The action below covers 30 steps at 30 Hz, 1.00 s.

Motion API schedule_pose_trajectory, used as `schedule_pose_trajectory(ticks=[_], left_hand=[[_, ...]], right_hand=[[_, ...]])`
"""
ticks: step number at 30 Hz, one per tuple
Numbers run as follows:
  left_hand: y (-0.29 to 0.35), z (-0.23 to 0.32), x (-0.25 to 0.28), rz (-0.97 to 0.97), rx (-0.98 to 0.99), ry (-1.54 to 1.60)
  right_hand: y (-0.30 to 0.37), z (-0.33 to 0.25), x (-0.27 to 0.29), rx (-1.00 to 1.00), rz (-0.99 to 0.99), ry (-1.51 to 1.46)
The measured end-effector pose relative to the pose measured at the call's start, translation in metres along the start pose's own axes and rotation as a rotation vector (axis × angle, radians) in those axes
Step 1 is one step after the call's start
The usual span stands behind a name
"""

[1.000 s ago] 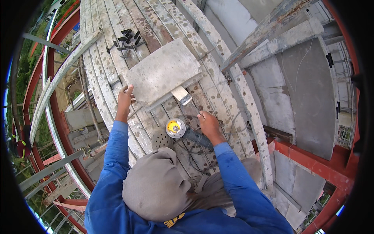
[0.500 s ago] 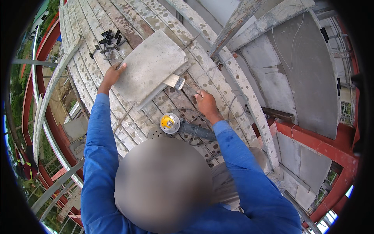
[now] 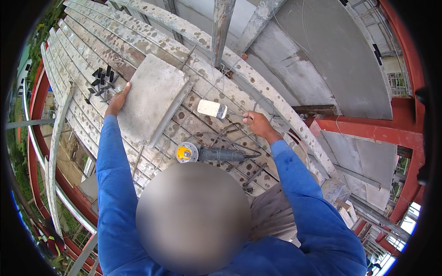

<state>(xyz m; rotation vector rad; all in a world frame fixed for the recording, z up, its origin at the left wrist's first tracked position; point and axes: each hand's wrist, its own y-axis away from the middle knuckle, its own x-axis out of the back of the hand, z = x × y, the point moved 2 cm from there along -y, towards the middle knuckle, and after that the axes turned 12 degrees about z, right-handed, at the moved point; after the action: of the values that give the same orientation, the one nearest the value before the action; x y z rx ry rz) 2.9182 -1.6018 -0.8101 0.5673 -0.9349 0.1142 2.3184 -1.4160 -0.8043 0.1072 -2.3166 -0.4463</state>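
Note:
My left hand grips the left edge of a flat grey slab that lies on perforated metal scaffold planks. My right hand is closed, pinching a thin wire just right of a small white-bladed tool. An angle grinder with a yellow disc hub lies flat on the planks between my arms, with neither hand touching it. Its black cable loops beside my right hand.
A pile of small black pieces sits left of the slab. A rusty upright post rises behind it. Red steel beams and grey wall panels stand on the right. Past the curved rail on the left is a drop.
My right hand let go of the grinder and moved up and to the right, to the wire. The grinder now lies still on the planks. My left hand stays on the slab's edge.

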Motion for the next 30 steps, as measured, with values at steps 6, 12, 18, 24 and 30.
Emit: schedule_pose_trajectory(ticks=[6,12,18,24,30], left_hand=[[0.026,0.034,-0.008,0.07,-0.185,-0.304],[0.054,0.069,-0.029,0.173,-0.241,-0.342],[0.093,0.097,-0.026,0.204,-0.301,-0.388],[0.07,0.082,-0.018,0.141,-0.252,-0.329],[0.055,0.065,-0.03,0.173,-0.31,-0.267]], right_hand=[[0.015,0.033,0.001,-0.039,-0.087,-0.019],[0.004,0.026,0.012,-0.021,-0.148,0.045],[-0.003,0.053,0.047,-0.163,-0.228,-0.038],[-0.018,0.037,0.044,-0.254,-0.231,-0.098],[-0.021,0.041,0.035,-0.198,-0.238,-0.099]])
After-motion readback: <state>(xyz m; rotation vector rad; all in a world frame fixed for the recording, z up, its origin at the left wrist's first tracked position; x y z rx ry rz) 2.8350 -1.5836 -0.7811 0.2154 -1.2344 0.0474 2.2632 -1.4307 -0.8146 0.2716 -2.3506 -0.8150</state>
